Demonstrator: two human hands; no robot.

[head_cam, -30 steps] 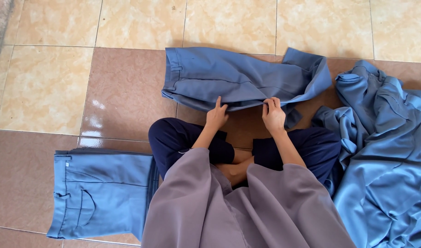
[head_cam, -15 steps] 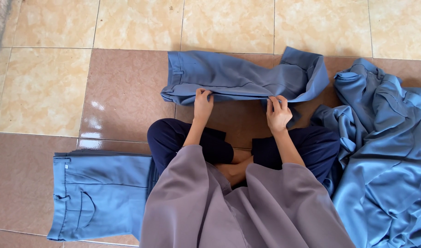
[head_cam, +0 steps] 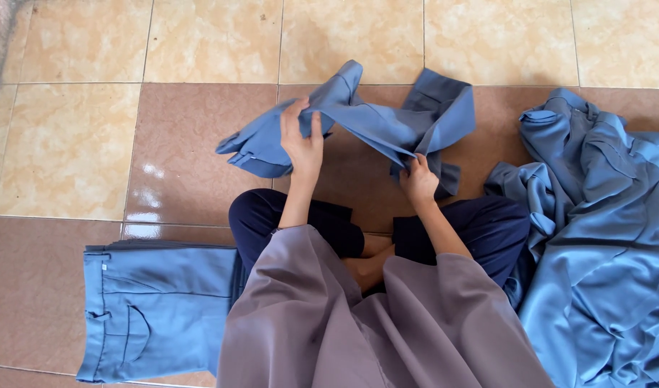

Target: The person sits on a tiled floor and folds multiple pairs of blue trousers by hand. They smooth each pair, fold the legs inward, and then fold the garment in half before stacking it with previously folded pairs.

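Head view, looking down at a tiled floor [head_cam: 78,136] where we sit cross-legged in dark trousers under a grey-mauve robe [head_cam: 358,323]. Left hand [head_cam: 302,144] is raised off the floor, fingers closed around a gathered ridge of a blue pair of trousers [head_cam: 387,122]; right hand [head_cam: 418,179] sits lower, fingers pinched on the cloth's near edge. Between the two hands the garment is lifted and draped, not flat: one end hangs to the left of the left hand, the other bunches up and back toward the far side, with a dark inner face showing. It lies just ahead of our knees, over the brown tile band in the middle of the floor, partly in the air and partly touching the tiles. By our left knee, near the floor's near-left corner, one folded blue pair of trousers [head_cam: 157,309] lies flat and squared, pocket and waistband showing. On our right, along the right edge of the floor, a loose heap of blue garments [head_cam: 602,237] lies crumpled and unsorted, touching our right leg. Judgement on progress: one piece looks finished, the one in hand is mid-fold with no clean crease set yet, and the heap suggests most of the work remains. We cannot tell how many garments the heap holds, since its folds hide one another.
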